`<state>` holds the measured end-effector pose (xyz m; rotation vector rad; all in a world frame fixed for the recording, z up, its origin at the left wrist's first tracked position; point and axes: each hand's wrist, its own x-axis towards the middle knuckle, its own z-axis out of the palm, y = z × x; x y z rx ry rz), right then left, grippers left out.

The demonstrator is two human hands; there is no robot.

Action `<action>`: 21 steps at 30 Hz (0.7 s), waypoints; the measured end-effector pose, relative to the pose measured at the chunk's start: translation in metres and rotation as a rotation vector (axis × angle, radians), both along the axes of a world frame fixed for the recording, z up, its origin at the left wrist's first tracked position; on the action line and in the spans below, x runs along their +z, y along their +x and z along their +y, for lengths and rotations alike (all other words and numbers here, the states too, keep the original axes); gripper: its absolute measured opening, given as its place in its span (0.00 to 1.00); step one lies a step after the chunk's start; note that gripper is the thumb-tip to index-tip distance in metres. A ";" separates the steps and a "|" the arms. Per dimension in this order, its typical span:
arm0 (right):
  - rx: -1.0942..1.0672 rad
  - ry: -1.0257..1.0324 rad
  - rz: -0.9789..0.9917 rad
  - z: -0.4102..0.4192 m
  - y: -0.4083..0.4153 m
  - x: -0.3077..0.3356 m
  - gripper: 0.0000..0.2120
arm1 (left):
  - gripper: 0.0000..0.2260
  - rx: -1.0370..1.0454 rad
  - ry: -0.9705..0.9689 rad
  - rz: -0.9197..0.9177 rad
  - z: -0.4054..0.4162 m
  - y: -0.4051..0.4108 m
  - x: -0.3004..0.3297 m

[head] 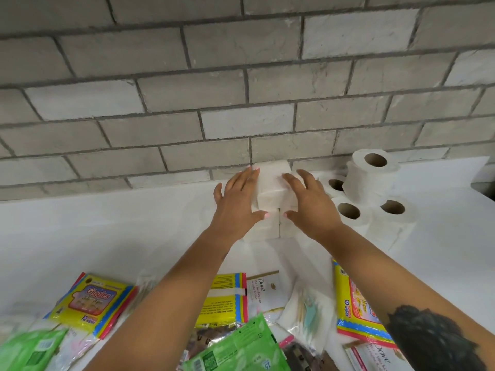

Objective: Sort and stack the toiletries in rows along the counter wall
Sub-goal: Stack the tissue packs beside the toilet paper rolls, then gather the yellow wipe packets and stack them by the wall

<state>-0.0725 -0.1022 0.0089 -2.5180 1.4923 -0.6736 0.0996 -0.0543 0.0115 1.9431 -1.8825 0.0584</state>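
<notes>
Both hands bracket a stack of white tissue packs [270,194] that stands against the grey brick wall [241,103] at the back of the white table [107,231]. The left hand [237,202] lies flat on the stack's left flank and the right hand [308,202] on its right flank, fingers straight and spread, pressing inward rather than curling round anything — neither hand grips. The stack sits directly between the palms, so any squaring-up would seem to turn on pushing the two sides toward each other and back toward the wall. The top pack's long axis runs roughly away from the person, toward the bricks; lower packs show beneath the thumbs, split by a seam down the middle.

The packs look soft and squashy, wrapped in thin film, with rounded corners — likely to slide on one another if pressed unevenly. Just to the right stand the toilet rolls [372,188], soft embossed paper round brown card cores, one perched on the others.

Near the person lie unsorted flat things: yellow wipes packs [91,303], glossy green packs [238,346] and white Dove sachets [263,293], all slick and thin.
</notes>
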 end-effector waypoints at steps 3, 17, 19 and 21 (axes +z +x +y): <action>0.008 -0.097 -0.127 0.014 -0.002 0.001 0.33 | 0.35 0.039 -0.100 0.062 0.022 0.013 -0.004; 0.554 0.304 0.068 0.106 0.056 -0.035 0.24 | 0.21 0.284 -0.012 0.506 0.144 0.070 -0.056; 0.600 0.321 0.215 0.117 0.068 -0.045 0.31 | 0.21 0.301 0.000 0.521 0.157 0.074 -0.064; 0.591 0.328 0.308 0.125 0.075 -0.054 0.37 | 0.21 0.304 0.023 0.525 0.167 0.077 -0.068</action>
